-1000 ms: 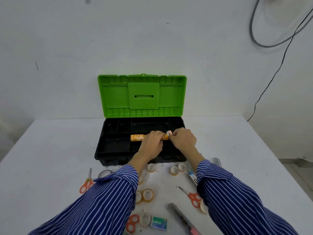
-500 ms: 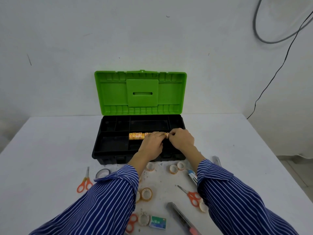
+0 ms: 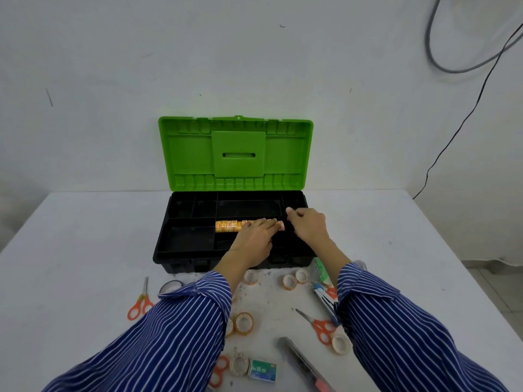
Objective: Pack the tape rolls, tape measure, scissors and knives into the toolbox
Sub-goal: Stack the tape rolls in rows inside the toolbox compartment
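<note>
Row of tape rolls (image 3: 229,225): lies on its side in a middle compartment of the toolbox (image 3: 181,256), lid up
Left hand (image 3: 256,242): fingers straight and together, resting on the row's right end
Right hand (image 3: 307,225): just right of the row, holding nothing; fingers loosely bent
Packed: only this row, as far as shows
Left on the table (image 3: 70,250): loose tape rolls (image 3: 244,322), orange scissors (image 3: 140,302), second scissors (image 3: 318,325), utility knife (image 3: 304,363), blue knife (image 3: 325,301)
Tape measure: cannot tell which item it is
Progress: early, most still to pack

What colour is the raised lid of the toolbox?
Bright green lid, over a black base; seen in the head view.
</note>
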